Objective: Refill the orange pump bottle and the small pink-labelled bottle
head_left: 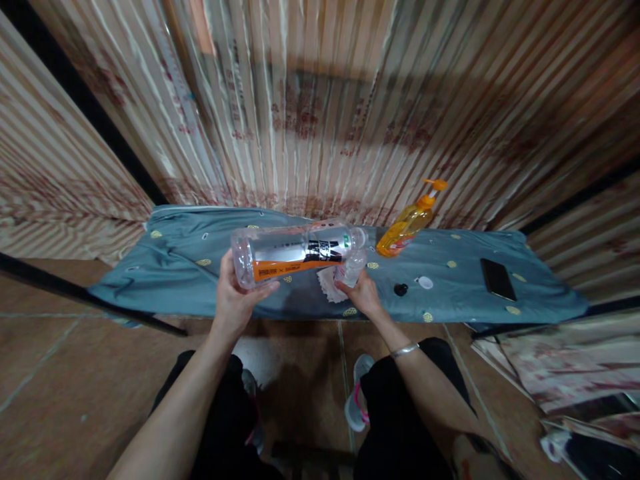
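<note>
A large clear plastic bottle point(300, 248) with a silver, orange and black label lies level above the bench, its neck pointing right. My left hand point(236, 293) is closed around its base end. At the neck end, my right hand point(363, 293) grips a smaller clear plastic bottle point(354, 265), whose top meets or nearly meets the large bottle's mouth; the exact contact is unclear. A pale scalloped-edged cloth or paper point(330, 285) shows just left of my right fingers, on the bench or hanging over it. Inside the large bottle I cannot make out any liquid.
A pump bottle of yellow-orange liquid point(406, 228) stands at the back of the cloth-covered bench point(465, 293). A small black cap point(401, 289) and a white cap point(425, 283) lie to the right. Farther right is a black phone point(497, 280). A striped curtain point(320, 133) hangs behind.
</note>
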